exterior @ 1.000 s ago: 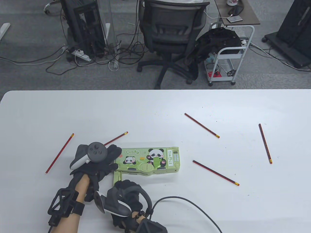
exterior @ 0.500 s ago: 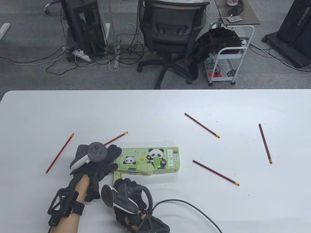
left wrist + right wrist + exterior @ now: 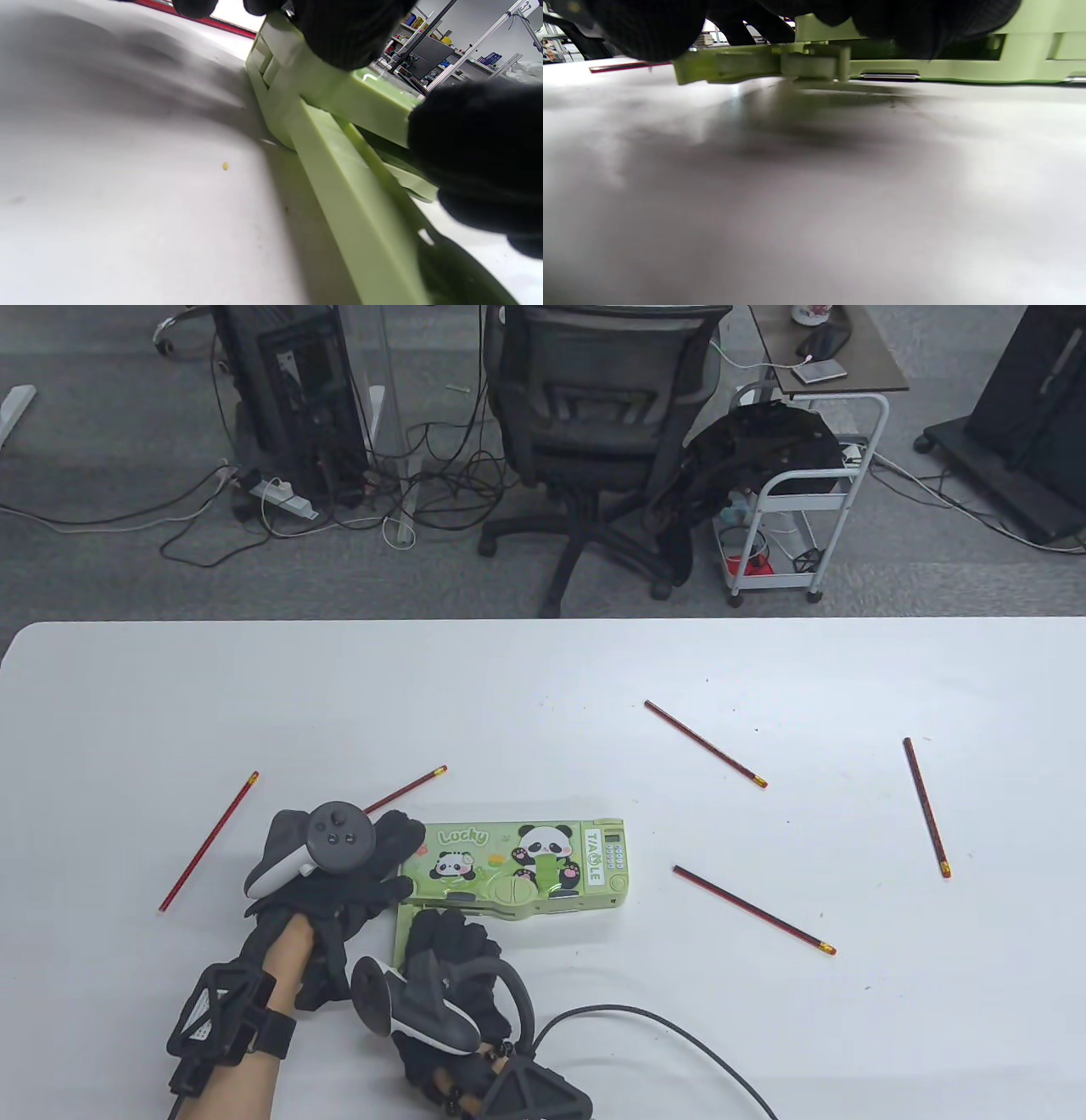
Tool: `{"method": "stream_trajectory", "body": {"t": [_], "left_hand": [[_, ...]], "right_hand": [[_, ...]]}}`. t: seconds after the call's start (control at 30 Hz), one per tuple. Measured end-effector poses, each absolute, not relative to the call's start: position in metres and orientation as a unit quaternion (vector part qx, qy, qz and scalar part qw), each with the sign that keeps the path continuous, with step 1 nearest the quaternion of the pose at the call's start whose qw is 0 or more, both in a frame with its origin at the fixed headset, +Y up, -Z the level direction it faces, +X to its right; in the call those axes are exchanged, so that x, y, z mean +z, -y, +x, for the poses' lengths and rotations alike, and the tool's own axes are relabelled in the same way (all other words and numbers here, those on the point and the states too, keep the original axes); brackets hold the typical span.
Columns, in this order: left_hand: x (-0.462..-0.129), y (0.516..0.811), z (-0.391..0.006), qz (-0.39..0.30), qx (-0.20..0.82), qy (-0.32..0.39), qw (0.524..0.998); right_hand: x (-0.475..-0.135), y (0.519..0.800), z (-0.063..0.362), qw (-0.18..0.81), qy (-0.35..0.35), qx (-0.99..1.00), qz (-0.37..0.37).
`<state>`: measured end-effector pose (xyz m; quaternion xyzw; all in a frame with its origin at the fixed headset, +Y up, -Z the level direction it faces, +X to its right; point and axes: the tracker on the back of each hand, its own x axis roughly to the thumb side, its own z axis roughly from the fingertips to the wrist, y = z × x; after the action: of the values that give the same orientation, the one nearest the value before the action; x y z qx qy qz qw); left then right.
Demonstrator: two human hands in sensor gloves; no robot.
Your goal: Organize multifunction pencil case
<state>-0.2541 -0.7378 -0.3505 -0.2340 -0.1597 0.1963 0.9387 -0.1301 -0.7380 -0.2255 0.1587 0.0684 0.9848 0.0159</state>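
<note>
I have the green pencil case lying flat on the white table, near the left front of it, its panda lid facing up. My left hand is clamped on the case's left end, fingers curled over the far corner and thumb against the near edge; the left wrist view shows the gloved fingertips pressing down on the green body. A narrow green flap sticks out from the case's near left corner toward me, and my right hand lies on top of it, fingers reaching up to the case's near side. From the right wrist view I see the fingers over the flap, but I cannot tell whether they pinch it or only rest on it. Five red pencils lie loose: one far left, one just beyond my left hand, and three spread to the right, well apart from the case.
</note>
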Motion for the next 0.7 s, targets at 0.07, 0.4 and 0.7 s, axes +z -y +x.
{"method": "stream_trajectory", "body": {"t": [0.07,0.4,0.7], "left_hand": [[-0.35,0.738,-0.254,-0.234,0.198,0.16,0.938],[-0.351,0.738,-0.254,-0.234,0.194,0.159,0.939],[-0.351,0.738,-0.254,-0.236,0.196,0.159,0.938]], "right_hand": [[-0.225,0.738,-0.13,0.014,-0.07,0.985,0.156],[-0.225,0.741,-0.13,0.012,-0.108,0.983,0.149],[-0.231,0.74,-0.107,0.005,-0.139,0.981,0.137]]}}
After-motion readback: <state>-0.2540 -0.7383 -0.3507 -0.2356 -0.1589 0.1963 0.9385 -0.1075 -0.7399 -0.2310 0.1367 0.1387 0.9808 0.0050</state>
